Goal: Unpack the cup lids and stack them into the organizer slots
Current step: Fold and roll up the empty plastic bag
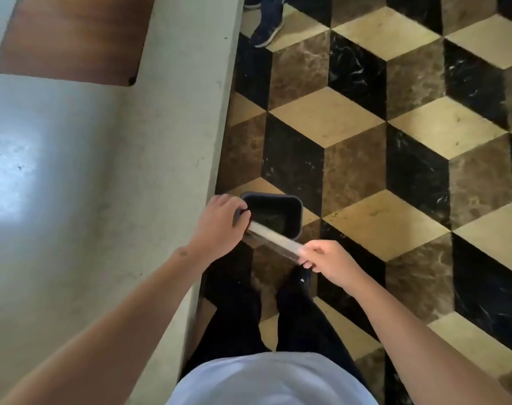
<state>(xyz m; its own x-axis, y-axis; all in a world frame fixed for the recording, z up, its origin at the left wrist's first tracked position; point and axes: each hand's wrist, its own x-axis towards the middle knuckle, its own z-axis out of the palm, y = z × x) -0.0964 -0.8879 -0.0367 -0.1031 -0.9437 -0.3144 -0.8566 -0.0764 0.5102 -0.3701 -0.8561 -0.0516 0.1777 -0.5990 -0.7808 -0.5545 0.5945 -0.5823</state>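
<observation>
Right now both my arms reach down in front of me. My left hand (219, 220) curls its fingers round one end of a clear plastic sleeve (273, 239), and my right hand (326, 260) pinches the other end between thumb and fingers. Whether lids are inside, I cannot tell. The sleeve hangs over a dark bin (273, 213) on the patterned floor (395, 141), just beside the pale counter (161, 171) edge on my left. Open floor spreads to my right.
</observation>
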